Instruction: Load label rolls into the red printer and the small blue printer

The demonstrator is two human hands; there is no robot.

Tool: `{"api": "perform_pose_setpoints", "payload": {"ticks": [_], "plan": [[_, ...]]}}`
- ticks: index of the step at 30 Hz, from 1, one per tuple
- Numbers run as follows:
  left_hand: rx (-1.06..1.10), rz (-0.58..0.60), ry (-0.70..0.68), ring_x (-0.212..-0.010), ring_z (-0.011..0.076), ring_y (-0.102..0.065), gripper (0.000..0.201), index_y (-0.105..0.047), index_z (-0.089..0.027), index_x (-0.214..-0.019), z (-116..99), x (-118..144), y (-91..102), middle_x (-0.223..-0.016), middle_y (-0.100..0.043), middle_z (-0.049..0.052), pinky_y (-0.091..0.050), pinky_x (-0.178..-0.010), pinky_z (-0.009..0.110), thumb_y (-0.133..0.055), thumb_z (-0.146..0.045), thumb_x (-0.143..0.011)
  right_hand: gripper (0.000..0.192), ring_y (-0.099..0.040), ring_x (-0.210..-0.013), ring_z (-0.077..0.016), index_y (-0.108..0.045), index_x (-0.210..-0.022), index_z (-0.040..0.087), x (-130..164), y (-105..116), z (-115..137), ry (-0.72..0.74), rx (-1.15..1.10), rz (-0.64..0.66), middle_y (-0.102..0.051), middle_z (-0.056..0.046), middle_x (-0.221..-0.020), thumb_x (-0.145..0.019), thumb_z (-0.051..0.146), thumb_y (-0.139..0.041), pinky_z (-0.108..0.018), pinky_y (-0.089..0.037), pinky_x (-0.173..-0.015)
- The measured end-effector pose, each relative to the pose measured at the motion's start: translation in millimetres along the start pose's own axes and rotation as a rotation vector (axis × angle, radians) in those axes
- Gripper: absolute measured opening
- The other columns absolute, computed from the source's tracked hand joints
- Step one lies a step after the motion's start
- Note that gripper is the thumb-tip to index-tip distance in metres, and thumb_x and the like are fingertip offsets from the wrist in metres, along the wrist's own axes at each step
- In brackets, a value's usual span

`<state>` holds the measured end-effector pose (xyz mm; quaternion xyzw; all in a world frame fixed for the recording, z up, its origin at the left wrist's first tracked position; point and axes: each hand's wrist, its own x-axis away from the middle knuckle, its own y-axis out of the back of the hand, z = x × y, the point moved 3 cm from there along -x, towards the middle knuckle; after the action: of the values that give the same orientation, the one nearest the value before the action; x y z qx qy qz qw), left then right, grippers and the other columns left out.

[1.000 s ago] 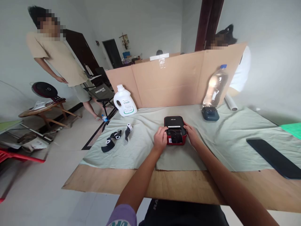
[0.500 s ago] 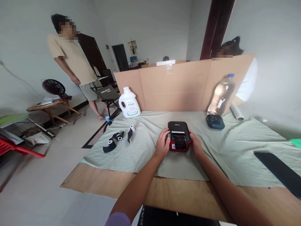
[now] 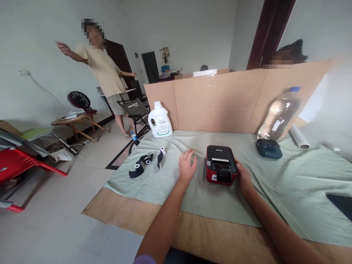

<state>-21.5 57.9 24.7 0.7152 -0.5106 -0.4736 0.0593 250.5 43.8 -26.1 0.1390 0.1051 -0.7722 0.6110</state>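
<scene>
A red and black label printer (image 3: 220,165) sits on the green cloth, with a dark strip hanging from the slot at its front. My right hand (image 3: 244,178) is against the printer's right side, gripping its edge; some of its fingers are hidden there. To the left of the printer, apart from it, my left hand (image 3: 187,167) is open above the cloth with the fingers spread and nothing in them. Farther left lie several small rolls with loose dark tape, among them one white-cored roll (image 3: 162,150) and another roll (image 3: 137,167).
A white detergent jug (image 3: 161,123) and a tall cardboard panel (image 3: 214,106) stand behind. At right are a clear bottle (image 3: 280,113), a dark blue device (image 3: 268,148), a white tube (image 3: 299,137) and a black phone-like slab (image 3: 341,205). Another person (image 3: 104,73) stands at left.
My left hand has let go of the printer's left side and moved left. My right hand stays at the printer. The standing person has raised an arm. The view has shifted somewhat left.
</scene>
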Motion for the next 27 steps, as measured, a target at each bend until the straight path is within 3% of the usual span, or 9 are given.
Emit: {"api": "perform_pose_setpoints", "payload": {"ticks": [4,7,9,11,15,22,25,27], "plan": [[-0.434,-0.022,0.280,-0.134,0.0314,-0.048,0.039,-0.064,-0.026,-0.130,52.9,-29.3,36.8,-0.148,-0.055,0.008,-0.039,-0.110,0.049,-0.054,-0.029,-0.092,0.054,-0.051,-0.137,-0.0309,-0.067,-0.131,0.027,-0.2,0.5,0.2,-0.003,0.013,-0.004,-0.063,-0.004,-0.141,-0.092,0.060,-0.051,-0.053,-0.030,-0.121],[-0.585,0.154,0.464,-0.137,0.0349,-0.047,0.050,-0.058,-0.025,-0.139,92.8,-50.0,57.4,-0.157,-0.045,0.010,-0.040,-0.109,0.050,-0.057,-0.027,-0.089,0.054,-0.052,-0.136,-0.0322,-0.067,-0.130,0.026,-0.4,0.7,1.4,-0.014,0.022,-0.017,-0.064,-0.005,-0.139,-0.091,0.060,-0.051,-0.054,-0.032,-0.120],[-0.587,0.299,0.516,-0.129,0.0337,-0.056,0.049,-0.060,-0.025,-0.138,111.2,-60.5,64.4,-0.154,-0.048,0.012,-0.046,-0.103,0.046,-0.054,-0.022,-0.089,0.054,-0.052,-0.136,-0.0331,-0.068,-0.130,0.027,-0.4,0.3,2.8,-0.022,0.029,-0.014,-0.065,-0.005,-0.138,-0.091,0.060,-0.052,-0.054,-0.033,-0.120],[-0.570,0.366,0.501,-0.117,0.0304,-0.064,0.045,-0.065,-0.024,-0.132,119.5,-67.4,69.9,-0.144,-0.057,0.013,-0.049,-0.096,0.040,-0.049,-0.017,-0.090,0.053,-0.051,-0.137,-0.0338,-0.068,-0.130,0.028,0.0,-0.4,4.8,-0.028,0.031,-0.009,-0.065,-0.004,-0.138,-0.091,0.060,-0.051,-0.055,-0.032,-0.120],[-0.575,0.383,0.435,-0.111,0.0287,-0.067,0.040,-0.071,-0.023,-0.122,114.9,-64.3,84.5,-0.128,-0.067,0.014,-0.049,-0.093,0.035,-0.048,-0.016,-0.090,0.057,-0.049,-0.139,-0.0364,-0.064,-0.136,0.029,1.6,-2.1,10.5,-0.018,0.048,0.001,-0.064,-0.003,-0.139,-0.092,0.061,-0.048,-0.059,-0.029,-0.121],[-0.570,0.446,0.398,-0.114,0.0302,-0.066,0.044,-0.066,-0.022,-0.130,94.3,-30.3,113.7,-0.123,-0.071,0.015,-0.049,-0.096,0.039,-0.056,-0.015,-0.088,0.057,-0.046,-0.140,-0.0403,-0.065,-0.135,0.030,-0.2,-1.7,6.8,-0.051,0.093,-0.010,-0.064,-0.003,-0.139,-0.091,0.061,-0.047,-0.061,-0.028,-0.122],[-0.530,0.305,0.308,-0.125,0.0357,-0.058,0.049,-0.064,-0.021,-0.133,73.2,-24.0,112.0,-0.133,-0.066,0.017,-0.044,-0.105,0.049,-0.063,-0.014,-0.084,0.056,-0.050,-0.137,-0.0414,-0.062,-0.138,0.033,-0.9,1.4,1.3,-0.035,0.084,0.022,-0.065,-0.003,-0.138,-0.090,0.057,-0.045,-0.064,-0.034,-0.117],[-0.371,0.212,0.189,-0.130,0.0367,-0.054,0.046,-0.065,-0.020,-0.132,48.6,-14.5,95.8,-0.139,-0.062,0.016,-0.040,-0.110,0.054,-0.065,-0.018,-0.085,0.058,-0.053,-0.134,-0.0412,-0.058,-0.142,0.034,2.8,5.3,0.9,0.046,0.104,0.078,-0.063,-0.003,-0.140,-0.088,0.052,-0.047,-0.063,-0.042,-0.112]]}}
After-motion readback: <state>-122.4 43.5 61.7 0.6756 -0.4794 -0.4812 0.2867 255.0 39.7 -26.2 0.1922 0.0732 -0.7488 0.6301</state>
